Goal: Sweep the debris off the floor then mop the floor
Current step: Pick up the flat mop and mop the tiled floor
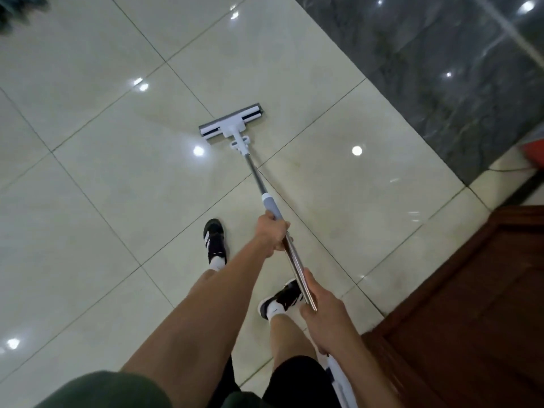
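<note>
Right hand (321, 316) and left hand (272, 237) are both gripping the steel-handled white flat mop (231, 125); keeping its head flat on the glossy cream tiled floor (88, 187) should be paying off.

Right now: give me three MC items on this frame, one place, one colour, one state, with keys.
1. Where is the mop head?
A. on the cream tiles
B. on the dark marble strip
C. lifted in air

2. Colour of the object at the right edge?
A. blue
B. red
C. green

3. How is the mop pole held?
A. left hand only
B. right hand only
C. both hands

Key: A, it lies flat on cream tile; B, red shows there; C, left hand and right hand both grip it.
</note>
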`<state>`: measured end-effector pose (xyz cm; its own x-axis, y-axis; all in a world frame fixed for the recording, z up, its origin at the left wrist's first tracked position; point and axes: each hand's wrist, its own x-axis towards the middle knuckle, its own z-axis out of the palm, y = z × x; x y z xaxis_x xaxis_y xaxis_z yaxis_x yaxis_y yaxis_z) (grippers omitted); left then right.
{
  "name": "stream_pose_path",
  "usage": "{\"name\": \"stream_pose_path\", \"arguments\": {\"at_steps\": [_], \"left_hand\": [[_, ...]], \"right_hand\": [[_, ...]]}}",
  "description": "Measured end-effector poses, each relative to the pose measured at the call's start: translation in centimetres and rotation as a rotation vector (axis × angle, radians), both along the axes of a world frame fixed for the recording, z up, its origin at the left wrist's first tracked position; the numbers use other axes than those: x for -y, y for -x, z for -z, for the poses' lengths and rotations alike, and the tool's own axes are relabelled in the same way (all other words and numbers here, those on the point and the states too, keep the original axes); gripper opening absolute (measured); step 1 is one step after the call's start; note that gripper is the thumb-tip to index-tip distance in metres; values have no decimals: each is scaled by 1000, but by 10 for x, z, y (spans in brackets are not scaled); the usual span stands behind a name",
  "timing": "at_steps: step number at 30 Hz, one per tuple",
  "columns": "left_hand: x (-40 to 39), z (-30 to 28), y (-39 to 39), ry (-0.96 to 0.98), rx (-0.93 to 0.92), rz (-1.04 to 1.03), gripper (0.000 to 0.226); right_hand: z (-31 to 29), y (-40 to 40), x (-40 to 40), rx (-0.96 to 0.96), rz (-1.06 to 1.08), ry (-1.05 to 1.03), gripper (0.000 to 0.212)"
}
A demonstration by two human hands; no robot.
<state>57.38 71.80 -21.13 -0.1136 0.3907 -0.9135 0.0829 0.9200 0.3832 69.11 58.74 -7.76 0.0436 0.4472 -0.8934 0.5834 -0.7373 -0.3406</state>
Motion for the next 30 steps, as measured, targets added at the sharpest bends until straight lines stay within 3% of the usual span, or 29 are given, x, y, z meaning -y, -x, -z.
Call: {"name": "stream_pose_path", "arguments": {"at_steps": [13,18,20,25,30], "left_hand": [[-64,3,61,-63,-26,-55,14],[-127,10,110,-88,-44,-13,34],[-160,16,131,-97,-46,29,29],[-230,20,170,-100,-35,102,13],[-223,22,188,-76,-64,206,13]], "right_hand": [[9,62,-61,-36,27,-93,66],[23,121,-117,-6,83,-117,66],[28,145,-147,8,104,-126,66],[44,200,-213,168,-80,-277,62],[49,232,-200,235,-132,-296,67]]}}
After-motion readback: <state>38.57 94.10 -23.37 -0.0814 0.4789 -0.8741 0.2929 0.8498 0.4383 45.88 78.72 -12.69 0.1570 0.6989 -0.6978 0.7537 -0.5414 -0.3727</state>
